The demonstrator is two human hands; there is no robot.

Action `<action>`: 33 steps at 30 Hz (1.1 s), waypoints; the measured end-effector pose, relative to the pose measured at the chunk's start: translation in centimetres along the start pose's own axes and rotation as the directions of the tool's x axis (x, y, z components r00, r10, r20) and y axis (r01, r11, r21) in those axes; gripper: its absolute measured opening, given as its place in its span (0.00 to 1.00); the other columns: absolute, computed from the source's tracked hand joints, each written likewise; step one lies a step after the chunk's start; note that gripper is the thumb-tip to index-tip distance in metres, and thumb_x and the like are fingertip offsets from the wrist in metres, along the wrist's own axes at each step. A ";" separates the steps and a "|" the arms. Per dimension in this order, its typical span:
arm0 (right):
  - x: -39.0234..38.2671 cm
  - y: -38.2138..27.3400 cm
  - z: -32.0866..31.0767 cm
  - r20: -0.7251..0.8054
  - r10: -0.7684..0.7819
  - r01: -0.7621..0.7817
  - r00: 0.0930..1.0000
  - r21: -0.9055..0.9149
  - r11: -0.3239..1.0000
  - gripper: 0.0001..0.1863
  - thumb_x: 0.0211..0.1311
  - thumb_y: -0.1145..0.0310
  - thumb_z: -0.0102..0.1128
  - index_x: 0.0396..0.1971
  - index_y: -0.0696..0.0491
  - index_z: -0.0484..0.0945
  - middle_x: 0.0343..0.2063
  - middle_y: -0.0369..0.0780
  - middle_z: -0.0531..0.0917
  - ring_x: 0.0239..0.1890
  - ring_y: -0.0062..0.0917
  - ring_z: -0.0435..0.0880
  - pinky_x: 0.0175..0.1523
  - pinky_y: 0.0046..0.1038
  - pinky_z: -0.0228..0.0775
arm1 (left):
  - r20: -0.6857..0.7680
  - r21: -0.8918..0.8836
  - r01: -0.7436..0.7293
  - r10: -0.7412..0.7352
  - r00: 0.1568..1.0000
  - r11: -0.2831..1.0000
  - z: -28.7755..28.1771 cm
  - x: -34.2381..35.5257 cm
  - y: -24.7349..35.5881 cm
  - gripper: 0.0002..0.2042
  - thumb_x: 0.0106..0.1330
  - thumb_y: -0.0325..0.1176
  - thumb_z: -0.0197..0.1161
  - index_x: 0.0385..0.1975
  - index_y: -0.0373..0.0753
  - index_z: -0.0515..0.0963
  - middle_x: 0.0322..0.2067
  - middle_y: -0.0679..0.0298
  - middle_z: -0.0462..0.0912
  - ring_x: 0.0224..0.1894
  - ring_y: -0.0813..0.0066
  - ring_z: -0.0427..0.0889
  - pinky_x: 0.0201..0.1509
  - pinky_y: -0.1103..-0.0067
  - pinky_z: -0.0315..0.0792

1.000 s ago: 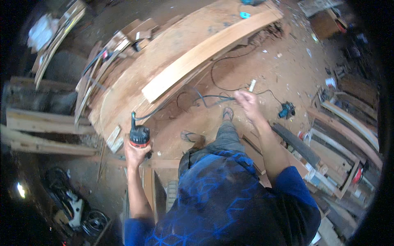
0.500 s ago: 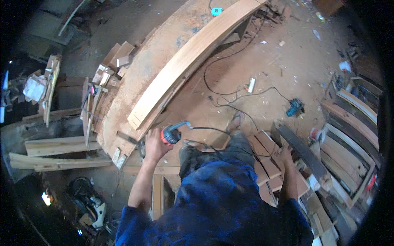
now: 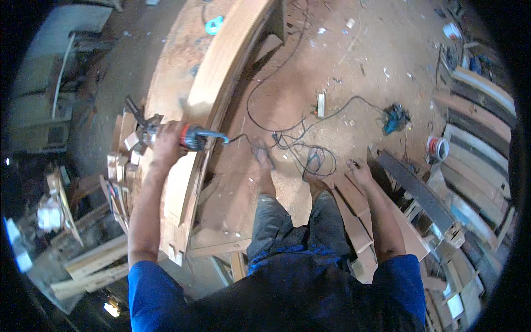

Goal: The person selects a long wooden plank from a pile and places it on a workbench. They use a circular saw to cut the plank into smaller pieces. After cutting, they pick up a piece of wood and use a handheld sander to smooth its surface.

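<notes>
My left hand [image 3: 167, 143] is wrapped round a corded power tool [image 3: 192, 137] with a red and dark body. A grey-blue curved piece and a black cable [image 3: 239, 137] come off its right end; a dark metal part reaches out to the left. The tool is over a long, pale, curved timber beam [image 3: 220, 69], beside its left part; I cannot tell whether they touch. My right hand [image 3: 361, 173] is closed above brown boards [image 3: 349, 200] on the right. A small dark spot shows at its fingertips, too small to name.
The beam lies along a dusty work surface [image 3: 176, 66] with a turquoise tape measure [image 3: 214, 25]. Black cable [image 3: 298, 141] loops round my feet toward a teal power tool [image 3: 395, 118]. Timber pieces [image 3: 415, 188] and a white-red tub [image 3: 438, 148] stand right; offcuts [image 3: 119, 166] lie left.
My left hand has moved forward and left with the power tool, now over the beam. My right hand has moved forward and slightly left. The view has shifted, and both feet show now.
</notes>
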State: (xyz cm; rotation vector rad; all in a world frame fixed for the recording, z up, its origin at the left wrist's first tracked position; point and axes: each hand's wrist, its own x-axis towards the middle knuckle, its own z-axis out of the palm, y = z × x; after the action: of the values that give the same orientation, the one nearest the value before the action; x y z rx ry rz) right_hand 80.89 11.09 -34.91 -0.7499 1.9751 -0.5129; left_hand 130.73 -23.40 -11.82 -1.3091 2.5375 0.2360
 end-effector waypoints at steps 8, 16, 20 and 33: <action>4.5 6.1 11.2 0.049 0.262 -0.266 0.964 0.094 0.959 0.21 0.62 0.52 0.57 0.35 0.59 0.79 0.29 0.42 0.82 0.32 0.26 0.79 0.40 0.29 0.71 | -0.075 -0.032 -0.063 0.060 0.995 0.998 2.9 4.1 -4.3 0.34 0.34 0.29 0.74 0.49 0.41 0.72 0.46 0.54 0.76 0.51 0.53 0.73 0.55 0.64 0.66; 20.2 12.0 35.9 0.142 -0.476 0.490 0.868 -0.090 0.867 0.16 0.52 0.61 0.63 0.34 0.58 0.79 0.33 0.47 0.83 0.37 0.37 0.82 0.44 0.34 0.73 | -0.281 -0.396 0.364 -0.489 0.826 0.843 9.2 -3.5 -9.9 0.30 0.51 0.24 0.67 0.57 0.34 0.65 0.49 0.53 0.75 0.54 0.63 0.73 0.64 0.69 0.63; 25.5 9.1 46.0 0.126 0.072 -0.083 0.989 0.083 0.993 0.24 0.48 0.62 0.67 0.42 0.61 0.72 0.36 0.51 0.82 0.42 0.43 0.82 0.47 0.36 0.73 | -0.392 -0.341 0.616 -0.703 0.594 0.710 10.5 -10.1 -8.4 0.29 0.56 0.25 0.65 0.58 0.32 0.62 0.52 0.51 0.74 0.55 0.62 0.73 0.61 0.66 0.66; 21.2 8.6 32.1 0.089 0.122 -0.146 0.989 0.354 0.924 0.22 0.54 0.59 0.64 0.44 0.58 0.77 0.38 0.49 0.82 0.41 0.39 0.81 0.46 0.34 0.71 | 0.641 -0.642 0.560 -0.035 0.767 0.523 32.4 -8.4 24.6 0.19 0.60 0.41 0.62 0.46 0.37 0.73 0.43 0.55 0.77 0.43 0.64 0.77 0.49 0.70 0.70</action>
State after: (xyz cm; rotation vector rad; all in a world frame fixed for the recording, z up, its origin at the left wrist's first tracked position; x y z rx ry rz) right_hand 98.34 1.11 -68.79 -0.3929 1.7868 -0.7330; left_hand 120.72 5.91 -39.50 -1.6142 1.5949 1.6166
